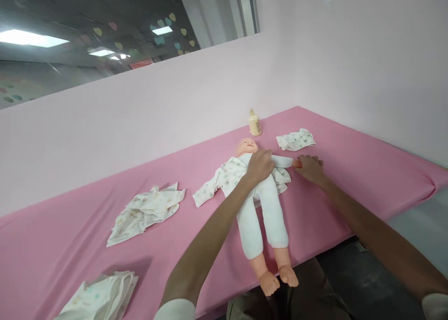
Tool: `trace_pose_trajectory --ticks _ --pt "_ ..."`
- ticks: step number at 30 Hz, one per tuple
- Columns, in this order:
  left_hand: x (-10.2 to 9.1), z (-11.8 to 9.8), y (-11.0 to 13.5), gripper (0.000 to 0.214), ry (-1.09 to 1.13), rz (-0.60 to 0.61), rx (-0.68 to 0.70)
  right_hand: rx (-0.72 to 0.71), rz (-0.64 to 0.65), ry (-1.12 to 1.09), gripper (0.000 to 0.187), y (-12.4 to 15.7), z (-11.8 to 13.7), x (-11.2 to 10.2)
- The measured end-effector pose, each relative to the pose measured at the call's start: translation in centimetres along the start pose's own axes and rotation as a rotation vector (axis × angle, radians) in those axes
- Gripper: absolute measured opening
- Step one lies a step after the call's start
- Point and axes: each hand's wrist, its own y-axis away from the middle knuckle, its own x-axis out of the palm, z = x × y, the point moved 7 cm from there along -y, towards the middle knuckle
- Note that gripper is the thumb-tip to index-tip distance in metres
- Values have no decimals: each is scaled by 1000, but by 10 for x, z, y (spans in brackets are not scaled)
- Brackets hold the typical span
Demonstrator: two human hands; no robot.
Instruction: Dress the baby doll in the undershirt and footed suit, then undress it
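A baby doll (261,212) lies on its back on the pink table cover (315,217), head toward the wall, in white leggings and a patterned white top (224,177). My left hand (259,166) rests on the doll's chest, fingers curled onto the top's cloth. My right hand (310,167) is closed around the doll's hand at the end of the outstretched sleeve (283,161). The other sleeve lies empty, spread out to the left.
A small cream bottle (255,123) stands by the pink wall behind the doll's head. A folded patterned garment (296,139) lies at the right, a crumpled one (147,212) at the left, and a folded cloth (101,297) at the near left edge.
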Motion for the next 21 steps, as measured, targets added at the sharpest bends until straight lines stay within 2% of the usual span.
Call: trace_pose_trajectory --ticks 2,5,8,10,11,13,16,19,21 --pt "24 -12 -17 36 -152 118 108 -27 -53 8 38 -1 1 -1" --pt "49 -16 -38 42 -248 226 125 -80 -185 -68 39 -1 4 -10" --pt "50 -10 -49 42 -229 231 59 -131 -366 -240 57 3 6 -25" --pt "40 -3 -52 40 -187 214 23 -58 -406 -389 69 6 -1 -29" --pt "33 1 -52 38 -164 197 7 18 -361 -469 71 5 -5 -26" --pt "18 9 -51 36 -115 143 -28 168 -144 -637 68 5 -9 -8" --pt "3 18 -49 31 -42 84 -50 216 202 -841 58 6 8 19" --pt "2 18 -48 26 0 78 -18 155 332 -910 39 1 35 31" --pt "5 17 -49 27 -15 94 -17 104 356 -817 21 -8 52 38"
